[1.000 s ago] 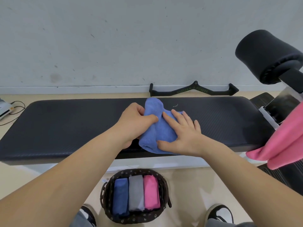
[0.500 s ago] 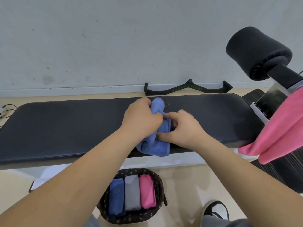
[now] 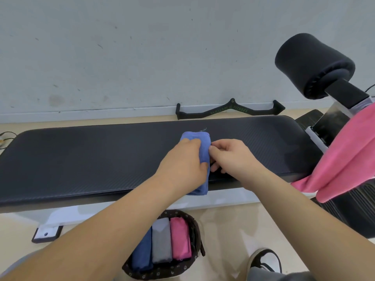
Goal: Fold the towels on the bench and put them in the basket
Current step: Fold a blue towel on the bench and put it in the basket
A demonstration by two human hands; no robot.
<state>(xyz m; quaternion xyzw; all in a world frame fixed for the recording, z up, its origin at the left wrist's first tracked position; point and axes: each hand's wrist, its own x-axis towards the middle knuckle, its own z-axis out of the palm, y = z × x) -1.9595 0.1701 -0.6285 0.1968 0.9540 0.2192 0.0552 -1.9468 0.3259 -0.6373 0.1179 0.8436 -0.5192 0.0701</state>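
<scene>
A light blue towel (image 3: 203, 145), folded into a narrow strip, lies across the black bench (image 3: 91, 157) and hangs over its front edge. My left hand (image 3: 182, 167) is closed around the strip from the left. My right hand (image 3: 229, 155) pinches its right edge with curled fingers. A dark patterned basket (image 3: 194, 226) stands on the floor below the bench; it holds a folded dark blue towel (image 3: 143, 254), a grey towel (image 3: 161, 242) and a pink towel (image 3: 179, 238) side by side. My left forearm covers the basket's left part.
A pink towel (image 3: 345, 159) hangs over the bench frame at the right, under a black foam roller (image 3: 312, 63). A black cable-handle bar (image 3: 229, 110) lies on the floor by the wall. My shoe (image 3: 265, 260) shows at the bottom right.
The blue towel has gone from a loose flat shape to a narrow strip. My right hand lifted off its flat press and now pinches the edge; my left hand closed over the towel.
</scene>
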